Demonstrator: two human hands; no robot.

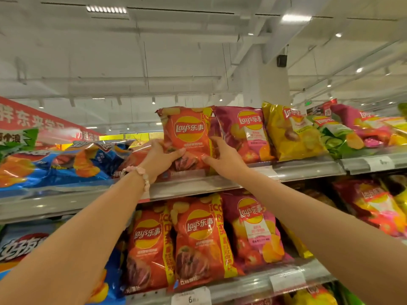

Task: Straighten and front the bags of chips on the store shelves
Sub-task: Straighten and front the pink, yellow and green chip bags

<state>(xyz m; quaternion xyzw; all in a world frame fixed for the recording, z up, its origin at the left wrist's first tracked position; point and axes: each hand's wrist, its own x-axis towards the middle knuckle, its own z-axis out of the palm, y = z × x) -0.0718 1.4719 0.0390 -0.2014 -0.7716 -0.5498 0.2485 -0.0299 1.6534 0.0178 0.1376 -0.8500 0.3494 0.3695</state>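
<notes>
An orange-red Lay's bag (pixel 187 133) stands upright at the front of the top shelf (pixel 220 183). My left hand (pixel 159 158), with a pink bead bracelet on the wrist, grips its lower left edge, thumb across the front. My right hand (pixel 224 156) holds the lower right edge, fingers behind the bag and thumb on its front. To the right stand a magenta Lay's bag (pixel 244 133) and a yellow Lay's bag (pixel 290 133), both leaning back. Another orange bag (pixel 136 155) lies flat to the left of my left hand.
Blue chip bags (pixel 66 166) lie slumped at the left of the top shelf. Green and pink bags (pixel 352 133) lean at the far right. The lower shelf (pixel 264 280) carries upright orange bags (pixel 198 243) and a pink bag (pixel 253 230), with price tags along its rail.
</notes>
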